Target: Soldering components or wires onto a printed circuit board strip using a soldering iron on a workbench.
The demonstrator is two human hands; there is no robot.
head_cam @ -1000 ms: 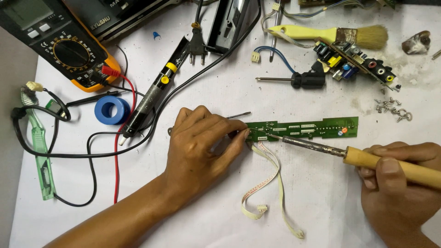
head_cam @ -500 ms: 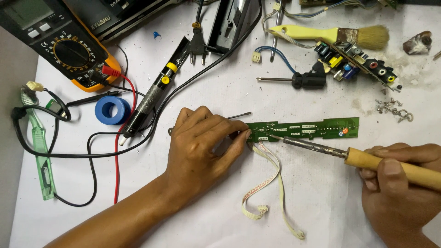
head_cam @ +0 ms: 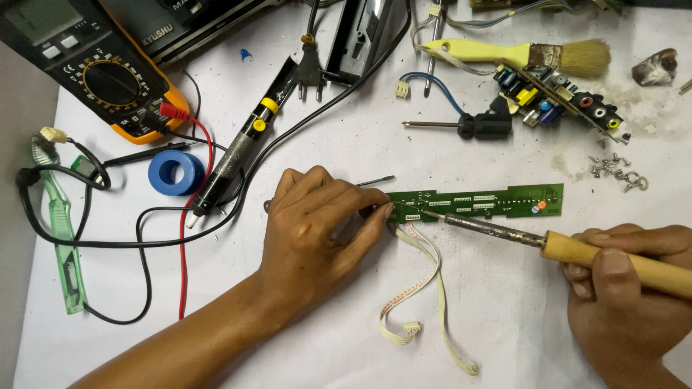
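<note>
A white cloth [head_cam: 346, 144] covers the cluttered workbench. The left hand [head_cam: 317, 230] pinches the near end of a long green circuit board [head_cam: 490, 202] lying mid-table, while the right hand [head_cam: 627, 295] grips a wooden-handled soldering iron [head_cam: 504, 232], its tip touching the board's left end.

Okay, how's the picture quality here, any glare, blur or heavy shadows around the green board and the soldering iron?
Head view: light is even and soft, with faint shadows under the left hand and right hand. The long green circuit board and the wooden-handled soldering iron look sharp, without motion blur. The white paper table cover is bright but not glaring. The right hand is cut off by the frame edge.
</note>
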